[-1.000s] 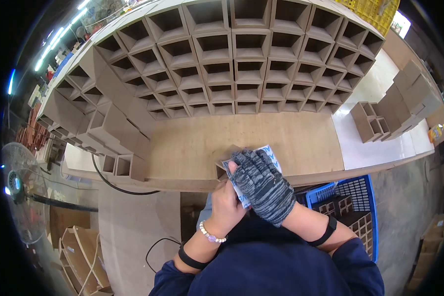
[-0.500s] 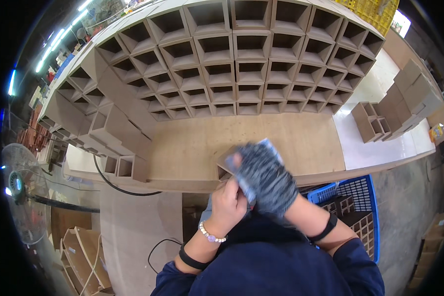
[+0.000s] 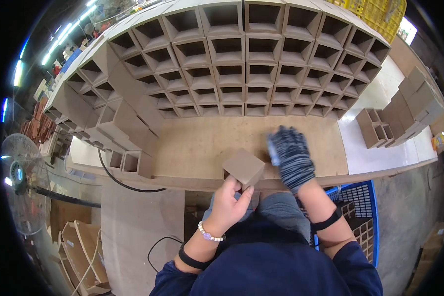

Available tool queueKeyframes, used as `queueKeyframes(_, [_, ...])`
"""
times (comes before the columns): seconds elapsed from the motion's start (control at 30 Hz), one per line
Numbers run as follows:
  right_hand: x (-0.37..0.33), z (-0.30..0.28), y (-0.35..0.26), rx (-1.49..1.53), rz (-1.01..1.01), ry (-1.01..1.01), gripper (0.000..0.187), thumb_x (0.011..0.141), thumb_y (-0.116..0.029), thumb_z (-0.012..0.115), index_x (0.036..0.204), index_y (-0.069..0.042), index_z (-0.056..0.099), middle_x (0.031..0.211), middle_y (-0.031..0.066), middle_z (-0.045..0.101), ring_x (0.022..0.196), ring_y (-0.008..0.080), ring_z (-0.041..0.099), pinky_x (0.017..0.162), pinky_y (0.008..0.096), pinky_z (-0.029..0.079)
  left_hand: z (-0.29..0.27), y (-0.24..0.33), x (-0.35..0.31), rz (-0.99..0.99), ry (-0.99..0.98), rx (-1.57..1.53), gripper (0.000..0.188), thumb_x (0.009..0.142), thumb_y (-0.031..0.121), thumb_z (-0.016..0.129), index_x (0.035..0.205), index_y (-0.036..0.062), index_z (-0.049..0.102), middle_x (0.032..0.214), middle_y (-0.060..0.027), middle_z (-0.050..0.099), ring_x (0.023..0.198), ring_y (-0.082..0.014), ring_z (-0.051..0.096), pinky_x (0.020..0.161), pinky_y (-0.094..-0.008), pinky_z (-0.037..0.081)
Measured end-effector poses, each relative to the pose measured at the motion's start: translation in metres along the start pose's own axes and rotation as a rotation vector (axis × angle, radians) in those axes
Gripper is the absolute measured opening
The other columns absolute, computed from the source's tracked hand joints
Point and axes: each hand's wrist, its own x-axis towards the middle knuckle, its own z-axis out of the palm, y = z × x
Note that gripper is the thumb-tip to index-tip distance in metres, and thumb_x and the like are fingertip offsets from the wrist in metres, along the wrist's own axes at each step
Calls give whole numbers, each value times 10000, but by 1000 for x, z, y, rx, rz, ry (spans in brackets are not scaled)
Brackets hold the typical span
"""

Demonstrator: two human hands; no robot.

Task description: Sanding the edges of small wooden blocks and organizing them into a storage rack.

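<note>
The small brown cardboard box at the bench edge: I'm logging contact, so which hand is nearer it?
Left. The bare left hand grips the small brown box from below; the gloved right hand hovers just right of it, apart.

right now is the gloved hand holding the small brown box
No, the bare left hand grips the small brown box; the gloved right hand is beside it.

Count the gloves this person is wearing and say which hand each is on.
1. A dark knit glove covers the right hand, which hovers over the wooden bench. The left hand is bare, wears a bead bracelet, and grips a small brown box.
</note>
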Motion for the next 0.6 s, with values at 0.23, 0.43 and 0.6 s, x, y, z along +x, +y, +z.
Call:
queueKeyframes(0.23, [-7, -41, 17, 204, 7, 315, 638, 755, 35, 522, 1370, 1, 355, 1414, 235, 336, 1293, 382, 355, 1084, 429, 289, -17, 14, 4, -115, 114, -85, 255, 896, 63, 533, 1116, -65, 519, 994, -76, 615, 902, -113, 571, 783, -258, 458])
queueKeyframes(0.43, [-11, -75, -52, 478, -273, 241, 533, 784, -90, 555, 1298, -1, 441, 1307, 234, 462, 1209, 375, 456, 1043, 446, 333, 4, 7, 4, 203, 32, 337, 295, 789, 6, 597, 1076, -15, 530, 866, -162, 619, 804, -335, 605, 680, -350, 484])
queueKeyframes(0.6, [5, -46, -40, 377, -257, -49, 425, 827, -200, 522, 1227, -56, 515, 1300, 180, 489, 1190, 344, 477, 1019, 482, 340, 8, 5, 2, 295, -20, 478, 322, 776, 14, 604, 1080, -39, 510, 860, -187, 611, 787, -390, 584, 675, -418, 470])
